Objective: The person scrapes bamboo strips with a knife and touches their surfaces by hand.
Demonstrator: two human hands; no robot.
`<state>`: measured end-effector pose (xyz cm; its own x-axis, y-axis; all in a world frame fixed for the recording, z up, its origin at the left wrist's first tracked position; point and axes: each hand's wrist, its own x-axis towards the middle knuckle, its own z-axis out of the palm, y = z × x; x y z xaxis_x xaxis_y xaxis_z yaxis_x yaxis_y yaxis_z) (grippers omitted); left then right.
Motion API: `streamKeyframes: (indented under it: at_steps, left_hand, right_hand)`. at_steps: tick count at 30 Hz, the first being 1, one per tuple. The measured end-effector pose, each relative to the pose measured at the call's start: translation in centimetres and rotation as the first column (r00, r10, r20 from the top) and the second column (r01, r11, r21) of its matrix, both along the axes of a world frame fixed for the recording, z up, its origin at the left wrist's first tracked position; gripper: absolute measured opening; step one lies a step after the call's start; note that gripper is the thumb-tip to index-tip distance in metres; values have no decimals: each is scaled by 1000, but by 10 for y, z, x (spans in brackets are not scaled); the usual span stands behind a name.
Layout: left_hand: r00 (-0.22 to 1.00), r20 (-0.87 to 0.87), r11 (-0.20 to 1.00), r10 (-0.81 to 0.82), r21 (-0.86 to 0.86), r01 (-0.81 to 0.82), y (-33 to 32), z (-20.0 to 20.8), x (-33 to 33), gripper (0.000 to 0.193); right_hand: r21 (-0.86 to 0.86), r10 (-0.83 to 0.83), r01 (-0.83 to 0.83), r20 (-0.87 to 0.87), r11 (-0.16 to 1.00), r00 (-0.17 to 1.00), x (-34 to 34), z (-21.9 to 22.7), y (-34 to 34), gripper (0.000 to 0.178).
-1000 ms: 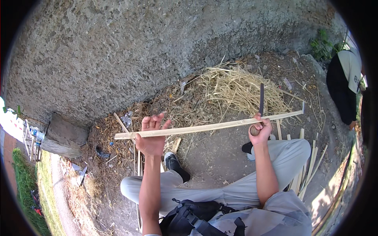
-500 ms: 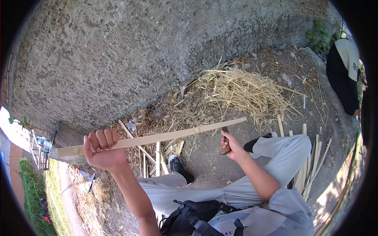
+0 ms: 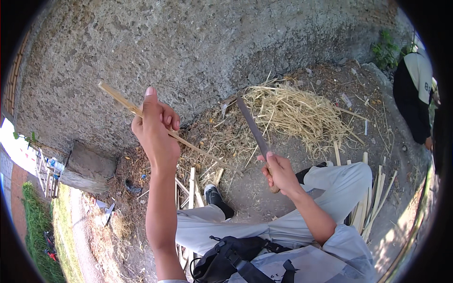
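Observation:
My left hand (image 3: pixel 157 137) is raised at the left, closed around a long pale bamboo strip (image 3: pixel 119 98). The strip slants from the upper left down toward the ground in front of me, its narrow edge facing up. In my right hand (image 3: pixel 281 175) is a knife (image 3: pixel 253 123), gripped by its wooden handle. Its long dark blade points up and to the left, apart from the strip. Beyond the knife, a heap of thin bamboo shavings (image 3: pixel 302 113) lies against the foot of the wall.
A rough wall (image 3: pixel 141 52) rises ahead. Cut bamboo strips (image 3: pixel 370 203) lie beside my right leg, and other strips (image 3: pixel 191 186) beside my left foot. A black bag (image 3: pixel 231 257) rests at my waist. Another person (image 3: pixel 410 96) is at the far right. A concrete block (image 3: pixel 92 165) juts out left.
My left hand has risen and turned, tilting the strip from nearly level, broad face showing, to a steep slant. The knife blade has swung into full view, clear of the strip.

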<state>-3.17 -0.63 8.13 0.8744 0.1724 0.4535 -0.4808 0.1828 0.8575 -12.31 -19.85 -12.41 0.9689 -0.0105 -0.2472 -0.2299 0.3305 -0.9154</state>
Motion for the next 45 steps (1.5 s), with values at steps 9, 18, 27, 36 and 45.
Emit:
streamKeyframes:
  at_steps: [9, 18, 27, 36, 45]
  left_hand:
    - [998, -39, 998, -50, -46, 48, -27, -6, 14, 46]
    - [993, 22, 993, 120, 18, -120, -39, -13, 10, 46]
    - [985, 87, 989, 146, 5, -147, -59, -17, 6, 44]
    - [979, 90, 983, 184, -7, -184, -39, -17, 14, 43]
    - [977, 130, 985, 171, 5, -173, -39, -17, 14, 46]
  right_hand:
    - [-155, 296, -269, 190, 951, 936, -7, 104, 40, 45]
    - [-379, 315, -268, 65, 886, 947, 6, 56, 45, 46]
    - [-406, 119, 29, 334, 913, 935, 3, 56, 58, 42]
    - [-475, 215, -131, 128, 870, 968, 5, 36, 58, 42]
    - [-495, 126, -23, 175, 868, 976, 8, -41, 71, 44]
